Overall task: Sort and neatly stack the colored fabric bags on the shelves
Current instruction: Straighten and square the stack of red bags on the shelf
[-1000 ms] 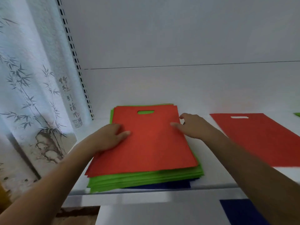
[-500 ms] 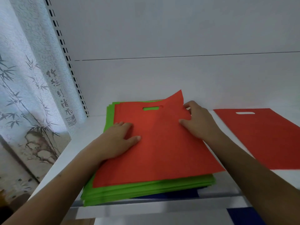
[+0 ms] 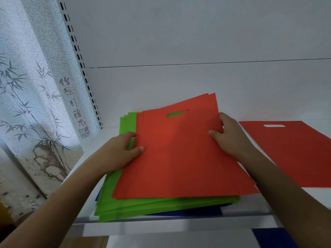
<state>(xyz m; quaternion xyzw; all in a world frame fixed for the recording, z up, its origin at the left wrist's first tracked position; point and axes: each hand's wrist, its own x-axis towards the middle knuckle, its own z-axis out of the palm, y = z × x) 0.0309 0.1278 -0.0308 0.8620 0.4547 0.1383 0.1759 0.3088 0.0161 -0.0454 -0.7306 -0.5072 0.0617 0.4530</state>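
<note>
Red fabric bags point(image 3: 179, 154): flat, matte, rectangular, slot handle cut near the top edge; they sit skewed atop the green bags point(image 3: 143, 206) on the white shelf point(image 3: 179, 227). Your left hand point(image 3: 116, 154) pinches their left edge, thumb on top; your right hand point(image 3: 231, 138) grips the right edge. Blue bags point(image 3: 188, 212) lie beneath. Another red bag point(image 3: 295, 149) lies flat, right. Curtain point(image 3: 35, 104): bamboo print, calligraphy unreadable.

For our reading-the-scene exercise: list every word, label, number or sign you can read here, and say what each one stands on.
Curtain, column of brush-written characters: too blurred to read.
Curtain, square seal stamp below them: too small to read.
Held red bag, green bags, other red bag, shelf: no text.
</note>
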